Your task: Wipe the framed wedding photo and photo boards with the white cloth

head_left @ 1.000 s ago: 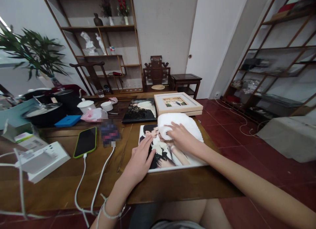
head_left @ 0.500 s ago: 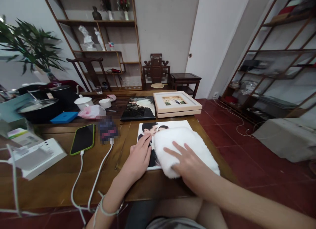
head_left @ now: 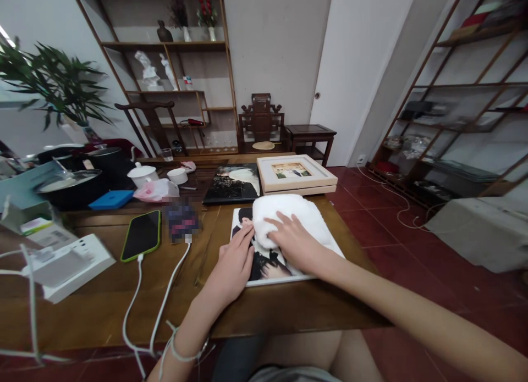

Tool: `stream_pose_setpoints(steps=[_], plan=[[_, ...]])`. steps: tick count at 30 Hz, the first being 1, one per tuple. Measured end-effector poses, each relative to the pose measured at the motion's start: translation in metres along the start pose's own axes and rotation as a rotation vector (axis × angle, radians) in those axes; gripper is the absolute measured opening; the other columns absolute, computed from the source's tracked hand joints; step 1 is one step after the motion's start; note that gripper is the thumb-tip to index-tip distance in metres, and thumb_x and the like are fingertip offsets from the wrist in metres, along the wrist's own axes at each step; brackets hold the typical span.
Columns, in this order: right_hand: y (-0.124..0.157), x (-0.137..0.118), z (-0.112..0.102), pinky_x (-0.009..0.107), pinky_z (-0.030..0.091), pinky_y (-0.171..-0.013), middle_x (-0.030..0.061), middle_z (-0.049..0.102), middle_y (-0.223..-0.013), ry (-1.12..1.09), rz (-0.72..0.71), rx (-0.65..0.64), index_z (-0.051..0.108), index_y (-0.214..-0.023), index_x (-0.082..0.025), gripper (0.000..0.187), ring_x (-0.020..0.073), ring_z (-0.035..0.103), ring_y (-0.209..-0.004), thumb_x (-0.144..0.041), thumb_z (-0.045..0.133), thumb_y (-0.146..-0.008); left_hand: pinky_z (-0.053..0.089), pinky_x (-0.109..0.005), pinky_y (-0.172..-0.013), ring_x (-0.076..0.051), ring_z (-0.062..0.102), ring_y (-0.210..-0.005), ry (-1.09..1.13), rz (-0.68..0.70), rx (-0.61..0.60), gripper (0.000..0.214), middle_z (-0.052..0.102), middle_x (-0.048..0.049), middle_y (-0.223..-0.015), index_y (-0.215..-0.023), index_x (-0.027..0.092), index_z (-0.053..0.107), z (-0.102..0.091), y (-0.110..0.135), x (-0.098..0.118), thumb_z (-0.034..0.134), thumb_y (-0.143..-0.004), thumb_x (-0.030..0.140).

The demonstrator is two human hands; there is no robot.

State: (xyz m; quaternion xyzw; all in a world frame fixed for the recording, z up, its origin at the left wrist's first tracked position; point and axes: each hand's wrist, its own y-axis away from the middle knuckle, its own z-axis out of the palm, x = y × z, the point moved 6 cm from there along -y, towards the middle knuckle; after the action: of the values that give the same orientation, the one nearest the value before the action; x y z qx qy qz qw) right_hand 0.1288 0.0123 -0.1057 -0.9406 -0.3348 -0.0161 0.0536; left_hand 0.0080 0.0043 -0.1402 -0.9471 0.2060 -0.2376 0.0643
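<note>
A white-edged photo panel (head_left: pixel 268 266), printed with a couple's portrait, lies flat on the wooden table in front of me. My left hand (head_left: pixel 235 261) rests on its left side, fingers extended and close together, holding nothing. A thick, fluffy white cloth (head_left: pixel 307 211) covers much of the panel's upper and right part. My right hand (head_left: pixel 292 239) grips this cloth from above, its parted, bent fingers pressing into the pile against the panel. The cloth hides part of the portrait; the panel's lower part shows.
Behind the panel lie a dark picture panel (head_left: pixel 233 184) and a pale framed picture (head_left: pixel 297 175). To the left are a green-edged phone (head_left: pixel 141 236) with a white cable, a white box (head_left: pixel 78 266), a blue box (head_left: pixel 110 199) and a teapot (head_left: pixel 142 174). The wooden table's (head_left: pixel 313 310) right edge drops to red floor tiles.
My right hand and the white cloth have moved up and away from me across the panel, uncovering its lower part. My left hand has stayed in about the same place.
</note>
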Motion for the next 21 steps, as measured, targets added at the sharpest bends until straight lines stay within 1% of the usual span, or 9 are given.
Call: stream_pose_setpoints(steps=[3,6,8,10,12,14,17,19,21], plan=[[0.04,-0.022,0.002,0.062,0.028,-0.1,0.0099,0.039,-0.141,-0.046,-0.051,-0.009,0.066,-0.1,-0.018,0.032,0.0383,0.026,-0.131,-0.003,0.046,-0.079,0.032,-0.048,-0.103,-0.024,0.027,-0.135,-0.001,-0.016,-0.031,0.044,0.033,-0.0142,-0.146,-0.135,0.014,0.036,0.0,0.0,0.001,0.027,-0.093,0.021],[0.075,-0.04,0.007,0.065,0.028,-0.098,0.0059,0.04,-0.141,-0.098,-0.116,0.012,0.071,-0.083,-0.021,0.02,0.0408,0.027,-0.13,-0.01,0.054,-0.08,0.032,-0.05,-0.102,-0.025,0.028,-0.135,0.0,-0.041,-0.049,0.045,0.034,-0.0154,-0.145,-0.135,0.012,0.036,0.0,-0.001,0.001,0.027,-0.092,0.021],[0.089,-0.044,0.012,0.067,0.029,-0.096,0.0038,0.041,-0.141,-0.129,-0.151,0.006,0.071,-0.074,-0.022,0.019,0.042,0.029,-0.129,-0.011,0.057,-0.078,0.033,-0.05,-0.102,-0.026,0.028,-0.135,0.002,-0.043,-0.047,0.045,0.034,-0.0157,-0.145,-0.135,0.012,0.037,-0.001,-0.001,0.001,0.028,-0.092,0.021],[0.095,-0.039,0.015,0.067,0.029,-0.095,0.0037,0.041,-0.141,-0.154,-0.158,-0.008,0.071,-0.073,-0.022,0.02,0.0413,0.028,-0.129,-0.008,0.057,-0.075,0.033,-0.05,-0.102,-0.026,0.028,-0.135,0.006,-0.031,-0.039,0.045,0.035,-0.0156,-0.144,-0.134,0.012,0.038,-0.001,-0.001,0.002,0.028,-0.092,0.022],[0.091,-0.022,0.014,0.064,0.028,-0.098,0.0049,0.041,-0.141,-0.157,-0.107,-0.012,0.07,-0.078,-0.021,0.028,0.0387,0.027,-0.131,0.0,0.054,-0.068,0.034,-0.049,-0.102,-0.026,0.03,-0.134,0.008,-0.021,-0.03,0.044,0.036,-0.0158,-0.144,-0.134,0.013,0.038,-0.001,-0.001,0.002,0.028,-0.092,0.022],[0.08,0.002,0.01,0.06,0.028,-0.1,0.0072,0.041,-0.141,-0.129,-0.006,0.005,0.069,-0.083,-0.018,0.038,0.0356,0.026,-0.132,0.007,0.048,-0.064,0.034,-0.049,-0.101,-0.026,0.031,-0.133,0.003,-0.017,-0.026,0.044,0.037,-0.0158,-0.143,-0.134,0.013,0.039,-0.001,-0.001,0.002,0.028,-0.092,0.022],[0.055,0.033,0.003,0.054,0.035,-0.096,0.0132,0.047,-0.135,-0.063,0.119,0.026,0.066,-0.086,-0.013,0.035,0.0341,0.034,-0.128,0.006,0.044,-0.067,0.035,-0.048,-0.101,-0.026,0.032,-0.133,0.006,-0.01,-0.014,0.043,0.038,-0.0155,-0.143,-0.133,0.014,0.039,-0.002,0.0,0.002,0.029,-0.092,0.022],[0.037,0.038,0.0,0.051,0.04,-0.092,0.0152,0.049,-0.133,-0.038,0.128,0.019,0.066,-0.088,-0.012,0.028,0.0349,0.038,-0.124,0.001,0.046,-0.073,0.036,-0.048,-0.1,-0.025,0.032,-0.133,0.023,-0.009,-0.006,0.043,0.038,-0.0151,-0.143,-0.133,0.015,0.039,-0.002,0.0,0.003,0.029,-0.092,0.023],[0.024,0.031,0.0,0.053,0.038,-0.093,0.0133,0.046,-0.136,-0.03,0.091,0.007,0.065,-0.094,-0.014,0.03,0.0358,0.036,-0.126,-0.001,0.047,-0.074,0.036,-0.048,-0.1,-0.025,0.032,-0.133,0.055,-0.017,-0.001,0.043,0.038,-0.0141,-0.143,-0.133,0.016,0.039,-0.003,0.0,0.002,0.027,-0.093,0.024]])
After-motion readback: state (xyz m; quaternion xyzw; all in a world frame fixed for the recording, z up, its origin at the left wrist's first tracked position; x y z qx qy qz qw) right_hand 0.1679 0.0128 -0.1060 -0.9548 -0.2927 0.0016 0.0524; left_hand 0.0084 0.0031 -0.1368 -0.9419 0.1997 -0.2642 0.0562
